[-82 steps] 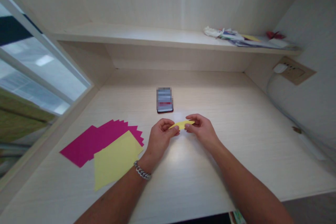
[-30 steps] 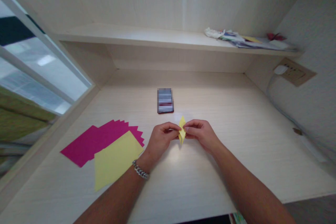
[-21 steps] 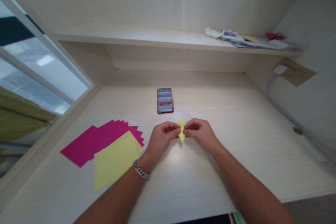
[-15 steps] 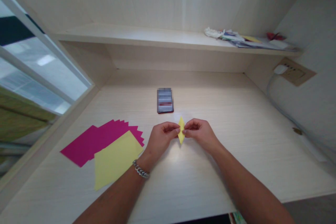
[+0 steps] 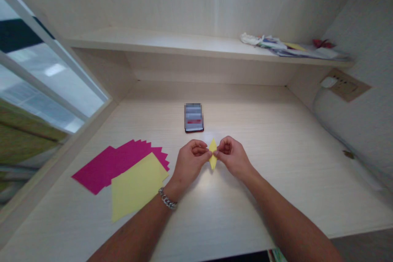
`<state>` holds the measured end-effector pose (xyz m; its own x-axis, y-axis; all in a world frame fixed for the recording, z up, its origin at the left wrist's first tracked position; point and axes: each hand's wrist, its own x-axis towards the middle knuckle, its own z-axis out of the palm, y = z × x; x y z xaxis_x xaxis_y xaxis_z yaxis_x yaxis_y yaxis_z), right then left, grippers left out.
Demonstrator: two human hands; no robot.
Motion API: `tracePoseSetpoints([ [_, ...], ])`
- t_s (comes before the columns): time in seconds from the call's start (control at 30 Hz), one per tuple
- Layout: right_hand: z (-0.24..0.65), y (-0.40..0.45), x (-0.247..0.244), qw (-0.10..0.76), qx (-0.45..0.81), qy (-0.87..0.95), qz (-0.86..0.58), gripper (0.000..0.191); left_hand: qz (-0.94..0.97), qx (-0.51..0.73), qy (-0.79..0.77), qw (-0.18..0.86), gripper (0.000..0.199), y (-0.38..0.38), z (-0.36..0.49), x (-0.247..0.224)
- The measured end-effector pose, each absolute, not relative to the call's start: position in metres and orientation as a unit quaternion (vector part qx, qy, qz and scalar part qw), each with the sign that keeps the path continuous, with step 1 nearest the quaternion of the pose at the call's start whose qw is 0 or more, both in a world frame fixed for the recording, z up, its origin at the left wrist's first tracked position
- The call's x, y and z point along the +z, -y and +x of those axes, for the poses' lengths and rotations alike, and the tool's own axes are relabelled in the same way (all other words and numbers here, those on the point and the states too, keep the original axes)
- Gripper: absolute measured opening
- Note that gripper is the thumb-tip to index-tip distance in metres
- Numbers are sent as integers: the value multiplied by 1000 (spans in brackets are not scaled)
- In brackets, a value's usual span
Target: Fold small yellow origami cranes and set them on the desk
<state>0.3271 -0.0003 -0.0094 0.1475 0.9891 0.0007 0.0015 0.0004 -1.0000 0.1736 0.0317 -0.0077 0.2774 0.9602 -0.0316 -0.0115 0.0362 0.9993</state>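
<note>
A small piece of folded yellow paper point(image 5: 213, 161), shaped like a narrow upright diamond, is held between my two hands over the desk. My left hand point(image 5: 190, 159) pinches its left edge between thumb and fingers. From the other side, my right hand point(image 5: 232, 153) pinches the right edge, and both thumbs nearly meet across its middle. The finer folds are too small to make out. Left of my left hand lies a flat yellow sheet point(image 5: 136, 186), partly covering several fanned magenta sheets point(image 5: 104, 168). A bracelet point(image 5: 167, 199) circles my left wrist.
A phone point(image 5: 193, 118) lies on the desk point(image 5: 245, 110) beyond my hands. On the shelf point(image 5: 172, 43) are papers point(image 5: 294, 49) at the right. A plug point(image 5: 328, 82) with a cable sits in the wall socket point(image 5: 346, 85). A window point(image 5: 55, 69) borders the left side.
Both hands keep hold of the folded yellow paper in nearly the same spot. My left fingertips have lifted slightly off its upper left edge, while the thumb stays on it.
</note>
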Motion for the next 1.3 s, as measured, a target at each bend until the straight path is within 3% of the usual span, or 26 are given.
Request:
tracePoseSetpoints([
  [0.17,321,5,-4,554,392,479,-557,18,550,448,-451,542,31,-27,176,-2],
  [0.33,316,9,-2,504,261,564,-600,13,554,480,-474,488,25,-24,176,0],
  [0.5,320,5,-8,479,356,554,-580,22,599,449,-447,490,20,-24,177,-3],
  [0.7,328,-2,-12,496,465,487,-549,24,601,440,-468,476,28,-33,173,-5],
  [0.8,327,-2,-11,508,515,446,-528,25,620,404,-433,514,23,-36,170,-4],
  [1.1,330,4,0,541,585,354,-489,22,553,376,-400,627,13,-33,171,3],
  [1.3,331,6,9,553,622,309,-460,17,568,389,-396,608,9,-34,169,5],
])
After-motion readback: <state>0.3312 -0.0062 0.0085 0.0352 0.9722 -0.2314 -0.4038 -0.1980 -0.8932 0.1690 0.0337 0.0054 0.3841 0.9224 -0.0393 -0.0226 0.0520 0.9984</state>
